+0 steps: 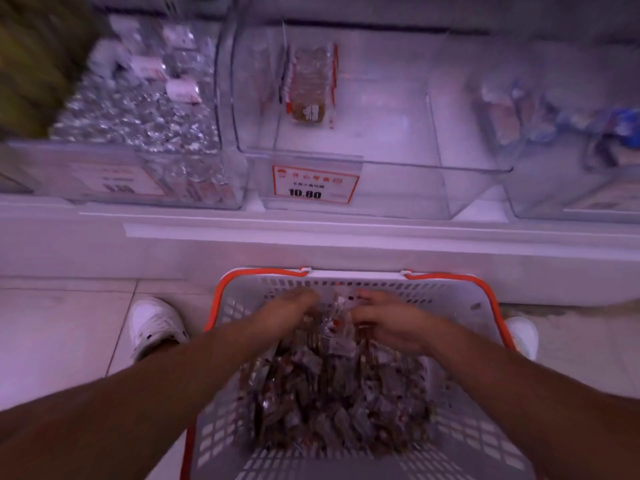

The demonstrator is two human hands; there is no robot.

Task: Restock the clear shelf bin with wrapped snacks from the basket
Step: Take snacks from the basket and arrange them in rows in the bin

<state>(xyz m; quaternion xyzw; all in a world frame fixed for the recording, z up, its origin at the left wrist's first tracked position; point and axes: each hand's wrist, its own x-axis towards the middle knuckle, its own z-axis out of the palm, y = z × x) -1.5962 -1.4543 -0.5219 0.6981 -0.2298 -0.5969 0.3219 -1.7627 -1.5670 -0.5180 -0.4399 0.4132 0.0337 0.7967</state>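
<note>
Both hands are down in the basket (485, 308), gathering wrapped snacks (332, 393) at the far end of the pile. Left hand (291, 308) has fingers curled into the wrappers; right hand (384, 323) is curled the same way just beside it, with a clump of packets bunched between them. Motion blur, so I can't tell how firm either grip is. Clear bin (381, 161) sits on the shelf (311, 244) above and beyond the hands, price tag (313, 185) on its front. Only one packet (310, 86) is in it, leaning near the back left; the rest of the bin floor is bare. Basket looks close to full. Judgement: restock barely started, nearly the whole load left to move.
</note>
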